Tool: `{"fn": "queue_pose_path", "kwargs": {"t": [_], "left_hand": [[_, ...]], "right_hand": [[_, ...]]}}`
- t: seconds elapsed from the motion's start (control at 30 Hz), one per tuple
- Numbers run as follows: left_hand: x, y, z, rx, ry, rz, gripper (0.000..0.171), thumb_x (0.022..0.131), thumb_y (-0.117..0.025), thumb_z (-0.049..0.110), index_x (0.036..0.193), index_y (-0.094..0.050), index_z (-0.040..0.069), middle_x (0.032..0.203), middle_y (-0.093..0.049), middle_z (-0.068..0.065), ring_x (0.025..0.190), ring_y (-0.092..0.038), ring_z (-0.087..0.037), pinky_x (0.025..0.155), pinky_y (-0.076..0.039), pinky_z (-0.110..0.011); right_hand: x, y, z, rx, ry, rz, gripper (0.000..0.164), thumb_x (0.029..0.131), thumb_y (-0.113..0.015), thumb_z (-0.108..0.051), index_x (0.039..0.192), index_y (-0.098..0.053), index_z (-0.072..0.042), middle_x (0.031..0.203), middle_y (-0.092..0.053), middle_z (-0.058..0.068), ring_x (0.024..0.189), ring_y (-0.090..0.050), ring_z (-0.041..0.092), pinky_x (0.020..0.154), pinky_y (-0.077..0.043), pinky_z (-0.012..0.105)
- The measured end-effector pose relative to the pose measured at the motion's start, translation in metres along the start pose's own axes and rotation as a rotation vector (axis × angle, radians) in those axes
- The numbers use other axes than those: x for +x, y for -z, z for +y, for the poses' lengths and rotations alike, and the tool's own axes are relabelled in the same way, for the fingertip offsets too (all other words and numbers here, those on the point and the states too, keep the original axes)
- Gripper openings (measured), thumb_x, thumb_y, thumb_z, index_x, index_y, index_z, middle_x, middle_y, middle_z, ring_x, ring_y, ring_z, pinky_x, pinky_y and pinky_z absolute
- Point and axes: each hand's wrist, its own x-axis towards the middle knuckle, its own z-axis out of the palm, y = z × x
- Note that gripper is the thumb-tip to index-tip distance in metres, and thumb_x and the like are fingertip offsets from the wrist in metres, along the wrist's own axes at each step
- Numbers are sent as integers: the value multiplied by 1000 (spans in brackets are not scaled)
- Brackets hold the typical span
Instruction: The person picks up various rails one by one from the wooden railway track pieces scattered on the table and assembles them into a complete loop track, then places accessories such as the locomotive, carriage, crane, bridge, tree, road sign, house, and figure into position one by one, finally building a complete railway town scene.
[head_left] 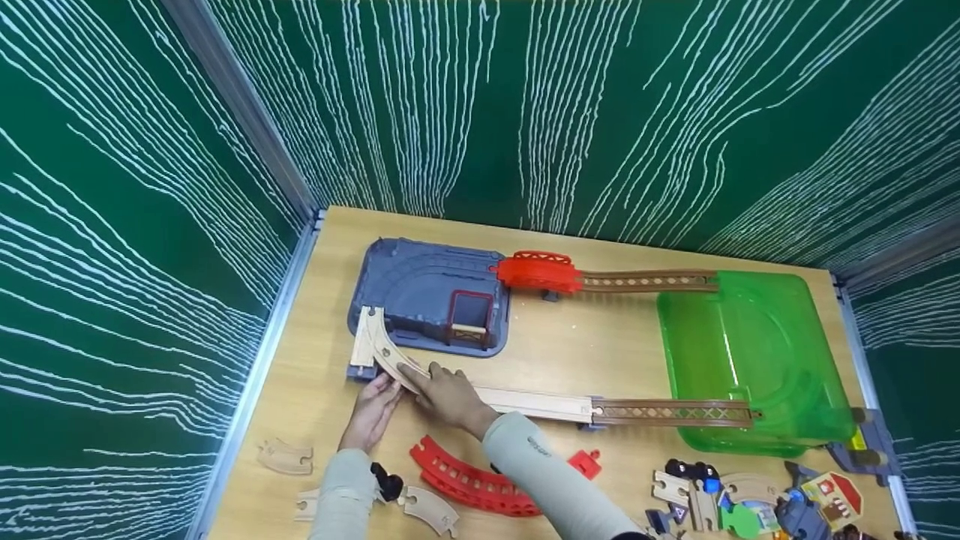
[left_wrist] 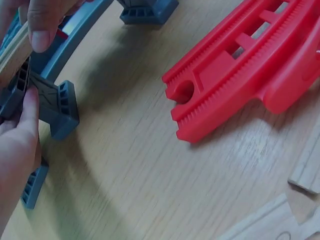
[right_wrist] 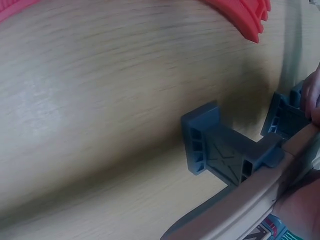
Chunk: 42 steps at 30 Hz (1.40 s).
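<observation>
A curved wooden track (head_left: pixel 388 354) runs from the grey plastic base (head_left: pixel 420 277) to a straight wooden track (head_left: pixel 532 403). My right hand (head_left: pixel 450 399) lies over the curved track and grips it, its thumb along the edge in the left wrist view. Below the track, my left hand (head_left: pixel 369 416) holds a dark grey track support (left_wrist: pixel 19 82) against its underside. Another grey support (right_wrist: pixel 225 150) stands beneath the track in the right wrist view. Part of the left hand's grip is hidden by the track.
A red curved track (head_left: pixel 472 480) lies in front of the hands. Loose wooden tracks (head_left: pixel 285 456) are at the left front. A translucent green bin (head_left: pixel 795 360) stands at right, joined by brown tracks (head_left: pixel 652 280). Several toy pieces (head_left: pixel 742 517) crowd the front right. A red bridge piece (head_left: pixel 538 271) adjoins the base.
</observation>
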Motion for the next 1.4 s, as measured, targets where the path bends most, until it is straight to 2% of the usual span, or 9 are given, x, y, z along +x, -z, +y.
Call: {"fn": "queue_pose_path", "kwargs": {"t": [0.13, 0.23, 0.37, 0.43, 0.67, 0.87, 1.03, 1.3, 1.4], "left_hand": [[1, 0, 0, 13, 0, 32, 47, 89, -39, -7, 131, -20, -16, 134, -25, -32, 113, -46, -23, 99, -32, -32], [0, -1, 1, -51, 5, 47, 46, 88, -39, -7, 130, -21, -16, 129, -35, -28, 106, -50, -20, 98, -33, -32], [0, -4, 4, -102, -2, 87, 43, 92, -41, 3, 127, -27, -17, 110, -54, -11, 97, -54, -14, 95, -36, -33], [0, -6, 4, -88, -11, 114, 44, 92, -43, 9, 125, -31, -17, 102, -58, -5, 94, -55, -13, 93, -38, -34], [2, -12, 5, -13, -39, 202, 42, 91, -47, 13, 119, -41, -17, 96, -61, -4, 91, -56, -12, 86, -42, -34], [3, -14, 2, -8, -46, 253, 43, 89, -51, 15, 119, -43, -15, 98, -62, -6, 90, -57, -11, 84, -43, -32], [4, -15, 1, -10, -42, 268, 44, 89, -52, 16, 118, -43, -15, 96, -64, -5, 87, -58, -10, 80, -44, -31], [6, -13, -1, -22, -39, 254, 47, 89, -52, 18, 120, -42, -15, 103, -61, -8, 91, -57, -12, 84, -41, -30], [6, -13, -3, -36, -40, 264, 44, 89, -51, 17, 119, -43, -15, 101, -61, -7, 91, -57, -12, 83, -41, -30]], "right_hand": [[1, 1, -1, -22, 4, -13, 63, 86, -53, -33, 139, -19, -36, 92, -51, 11, 68, -53, 22, 67, -43, 38], [1, 3, -1, -29, 8, -21, 62, 86, -53, -32, 139, -21, -35, 90, -51, 11, 67, -53, 21, 66, -43, 38], [0, 4, -3, -52, 8, -35, 61, 86, -53, -32, 139, -21, -35, 90, -52, 10, 67, -53, 21, 67, -43, 37], [0, 4, -4, -67, 6, -42, 62, 87, -52, -31, 139, -19, -35, 90, -52, 9, 68, -53, 21, 67, -43, 37], [2, 3, -7, -106, 2, -65, 62, 89, -48, -31, 140, -14, -35, 88, -52, 8, 71, -56, 23, 69, -43, 38], [2, 3, -7, -128, 9, -81, 63, 87, -51, -33, 140, -16, -31, 88, -49, 9, 73, -55, 22, 66, -42, 37], [2, 6, -7, -139, 24, -104, 64, 88, -50, -32, 141, -14, -29, 87, -48, 9, 73, -54, 22, 65, -43, 37], [4, 10, -7, -83, 1, -145, 65, 88, -50, -27, 140, -12, -32, 89, -51, 10, 67, -52, 22, 67, -42, 37], [3, 7, -7, -96, 0, -141, 63, 89, -49, -29, 140, -12, -32, 88, -50, 9, 68, -52, 22, 67, -42, 37]]}}
